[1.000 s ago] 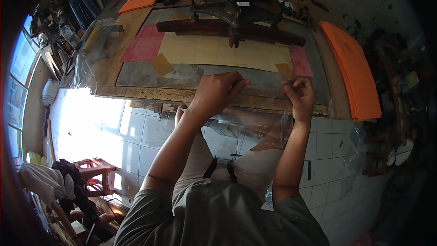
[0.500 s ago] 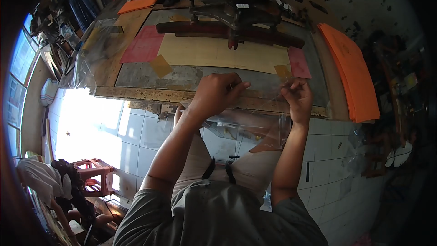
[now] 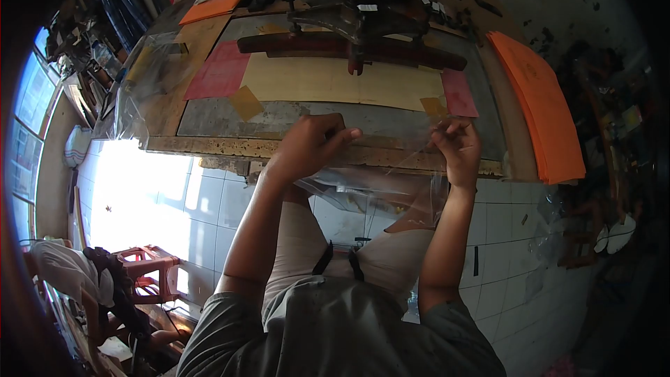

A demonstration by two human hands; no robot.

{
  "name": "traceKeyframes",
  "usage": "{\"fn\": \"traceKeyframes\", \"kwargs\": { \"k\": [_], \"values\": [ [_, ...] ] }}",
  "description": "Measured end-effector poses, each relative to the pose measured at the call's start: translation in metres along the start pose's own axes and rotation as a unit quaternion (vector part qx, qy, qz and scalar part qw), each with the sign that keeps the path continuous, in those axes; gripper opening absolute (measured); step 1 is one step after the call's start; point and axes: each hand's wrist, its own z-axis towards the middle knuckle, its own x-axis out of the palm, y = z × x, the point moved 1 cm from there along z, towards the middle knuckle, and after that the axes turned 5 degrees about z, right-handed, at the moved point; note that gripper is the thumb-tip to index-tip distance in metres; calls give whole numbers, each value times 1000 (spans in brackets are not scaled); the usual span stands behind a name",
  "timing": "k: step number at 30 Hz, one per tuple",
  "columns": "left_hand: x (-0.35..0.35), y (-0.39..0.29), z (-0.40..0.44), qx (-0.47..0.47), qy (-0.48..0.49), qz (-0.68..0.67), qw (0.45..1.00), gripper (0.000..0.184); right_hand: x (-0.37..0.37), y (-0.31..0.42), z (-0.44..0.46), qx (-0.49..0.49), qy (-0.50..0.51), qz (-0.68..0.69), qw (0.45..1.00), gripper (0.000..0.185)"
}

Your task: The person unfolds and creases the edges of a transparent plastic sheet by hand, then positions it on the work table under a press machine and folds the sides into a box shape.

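Observation:
A clear plastic sheet (image 3: 377, 192) hangs between my hands in front of the worktable's wooden edge (image 3: 279, 148). My left hand (image 3: 310, 145) is closed above the sheet's left part, fingers curled and thumb pointing right; what it grips is hidden. At the sheet's right side my right hand (image 3: 457, 146) pinches its upper corner. Beyond them, a long cream strip (image 3: 335, 82) lies on the grey board (image 3: 293, 115), with pink pieces (image 3: 218, 70) at its ends and amber pieces at its lower corners. The dark metal bar (image 3: 352, 49) of a press stands over the strip.
Folded orange sheets (image 3: 537, 108) lie on the table's right side, another orange piece (image 3: 220, 1) at the back left. Loose clear plastic (image 3: 132, 108) drapes over the left edge. A red stool (image 3: 150, 272) and a bent-over person (image 3: 70, 276) are at the lower left.
My left hand has moved a little left and slightly down, away from my right hand. My right hand has hardly moved. The person at the lower left has shifted slightly.

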Motion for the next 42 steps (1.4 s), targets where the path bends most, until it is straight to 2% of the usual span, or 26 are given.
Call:
{"fn": "traceKeyframes", "kwargs": {
  "k": [2,11,14,20,23,26,29,35,42],
  "values": [
    [-6,-9,-9,39,-22,-11,999,26,-2,-2,1,-15,0,-2,1000,26],
    [-7,-10,-19,59,-87,36,994,27,0,-2,-1,-34,-1,2,999,25],
    [-14,-14,-19,23,-51,25,998,33,3,0,0,-28,7,7,1000,25],
    [-32,1,-16,-60,3,37,998,33,4,3,3,-4,-6,-13,1000,23],
    [-42,24,-18,23,-5,-13,1000,29,-1,1,4,-5,-32,-8,999,23],
    [-47,43,-13,32,-33,-61,997,26,-1,-1,3,-19,-55,-7,998,23],
    [-37,61,-7,10,-62,-131,989,28,5,1,6,-28,-57,-28,998,24],
    [-40,61,-17,-71,-104,-149,981,30,5,-2,5,-28,-73,-53,996,24],
    [-38,71,-17,-89,-146,-217,961,32,6,-2,6,-32,-104,-64,992,24]
  ]
}}
